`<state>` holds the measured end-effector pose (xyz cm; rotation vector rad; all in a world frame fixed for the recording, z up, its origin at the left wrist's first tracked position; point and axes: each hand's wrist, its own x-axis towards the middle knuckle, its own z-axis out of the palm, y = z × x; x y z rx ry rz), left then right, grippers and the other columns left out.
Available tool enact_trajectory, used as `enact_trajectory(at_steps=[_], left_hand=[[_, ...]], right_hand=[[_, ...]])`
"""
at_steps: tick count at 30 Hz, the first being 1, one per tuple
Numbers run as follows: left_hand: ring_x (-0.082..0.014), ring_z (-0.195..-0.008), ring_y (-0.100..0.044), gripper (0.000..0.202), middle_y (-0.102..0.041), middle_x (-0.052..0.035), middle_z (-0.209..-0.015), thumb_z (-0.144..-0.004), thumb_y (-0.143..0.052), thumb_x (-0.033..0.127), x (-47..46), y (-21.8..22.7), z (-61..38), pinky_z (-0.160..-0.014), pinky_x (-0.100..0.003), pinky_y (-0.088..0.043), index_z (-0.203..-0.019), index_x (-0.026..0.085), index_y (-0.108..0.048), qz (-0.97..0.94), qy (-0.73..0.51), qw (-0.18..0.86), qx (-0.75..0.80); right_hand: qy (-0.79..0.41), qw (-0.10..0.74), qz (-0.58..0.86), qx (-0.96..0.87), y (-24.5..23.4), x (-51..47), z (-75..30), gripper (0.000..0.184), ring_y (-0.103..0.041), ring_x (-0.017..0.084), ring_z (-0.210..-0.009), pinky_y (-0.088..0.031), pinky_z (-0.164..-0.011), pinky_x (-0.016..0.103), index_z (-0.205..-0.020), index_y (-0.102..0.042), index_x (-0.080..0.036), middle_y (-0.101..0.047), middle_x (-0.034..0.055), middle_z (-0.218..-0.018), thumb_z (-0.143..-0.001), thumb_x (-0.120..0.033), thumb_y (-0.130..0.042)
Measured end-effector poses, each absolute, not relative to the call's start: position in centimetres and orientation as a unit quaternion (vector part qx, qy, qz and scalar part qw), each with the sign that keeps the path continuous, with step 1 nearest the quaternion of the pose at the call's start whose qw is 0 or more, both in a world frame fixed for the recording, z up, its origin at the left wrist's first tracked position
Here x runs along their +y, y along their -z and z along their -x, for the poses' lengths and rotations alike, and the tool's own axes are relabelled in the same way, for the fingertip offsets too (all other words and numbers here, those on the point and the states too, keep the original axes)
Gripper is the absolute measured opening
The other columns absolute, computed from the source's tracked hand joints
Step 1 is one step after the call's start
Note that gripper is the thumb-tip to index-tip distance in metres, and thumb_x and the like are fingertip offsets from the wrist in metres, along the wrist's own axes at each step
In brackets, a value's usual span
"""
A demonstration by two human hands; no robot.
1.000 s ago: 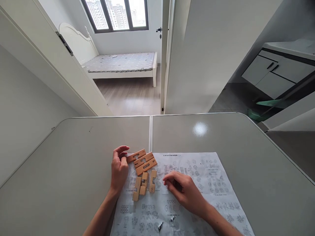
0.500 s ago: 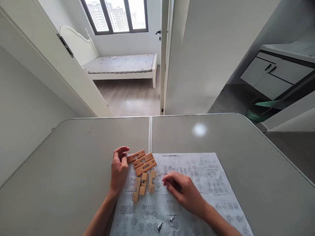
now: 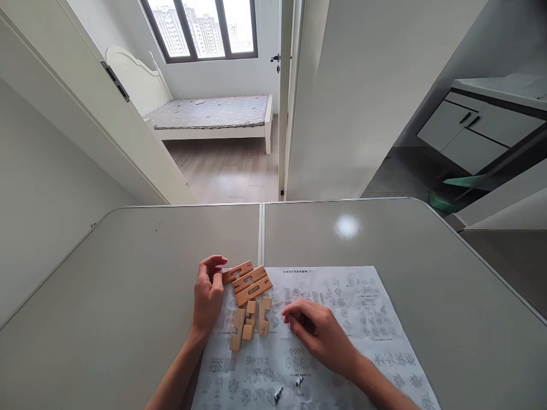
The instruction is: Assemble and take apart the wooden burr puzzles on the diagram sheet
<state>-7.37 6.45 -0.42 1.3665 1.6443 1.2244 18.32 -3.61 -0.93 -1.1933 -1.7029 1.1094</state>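
My left hand (image 3: pixel 209 296) rests at the left of the wooden puzzle pieces, its fingers loosely bent and apart. Its thumb is by the left end of a reddish-brown flat slotted piece (image 3: pixel 237 271); whether they touch I cannot tell. Against that piece lie another flat slotted piece (image 3: pixel 243 282) and one marked 2 (image 3: pixel 261 288). Just below are three paler notched blocks: a left one (image 3: pixel 237 330), a middle one (image 3: pixel 248 327) and a right one (image 3: pixel 264 328). My right hand (image 3: pixel 320 333) lies on the printed sheet, right of the blocks, fingers curled together around nothing visible.
The printed sheet (image 3: pixel 342 364), covered in small diagrams, has torn spots near its lower middle. It lies on a grey table (image 3: pixel 106 285) with a seam down the middle. Beyond the table are a doorway, a bed (image 3: pixel 213 113) and a window; a cabinet (image 3: pixel 482 122) stands at right.
The view has shifted very slightly. Both hands and the wooden pieces keep their places relative to each other.
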Motion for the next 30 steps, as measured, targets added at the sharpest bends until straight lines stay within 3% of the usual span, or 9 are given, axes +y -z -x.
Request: enact_trajectory(at_steps=[30], left_hand=[[-0.0228,-0.105,-0.067,0.022,-0.07,-0.0063,-0.116,-0.092,-0.05,0.025,6.44,0.69,7.53,-0.095,-0.036,-0.051,-0.111,0.024,-0.061,-0.539,-0.46,0.317,0.63]], right_hand=[[-0.434,0.381,0.47,-0.668,0.74,-3.6,-18.32,0.015,-0.054,0.014,-0.067,-0.043,-0.061,0.025,-0.099,-0.068,-0.023,-0.069,0.002,-0.088,-0.099,-0.017,-0.054]])
